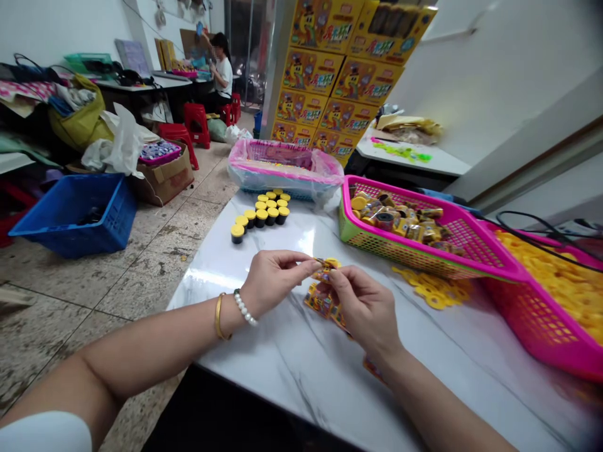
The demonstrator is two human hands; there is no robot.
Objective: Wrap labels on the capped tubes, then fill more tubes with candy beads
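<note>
My left hand [273, 279] and my right hand [365, 307] meet above the white marble table [292, 351]. Both pinch a small yellow printed piece [328, 265] between fingertips. Just below them lies a colourful printed sticker strip [323, 301] on the table. A cluster of several small black cups with yellow lids [261, 216] stands farther back on the table. Loose yellow rings [431, 292] lie to the right of my right hand.
A pink basket [471, 257] holds small wrapped toys; a second pink basket [541, 326] holds yellow rings. A plastic-lined basket [282, 169] sits at the table's far end. Yellow cartons [339, 81] are stacked behind. On the floor at the left stands a blue crate [75, 213]. A seated person [221, 69] works far back.
</note>
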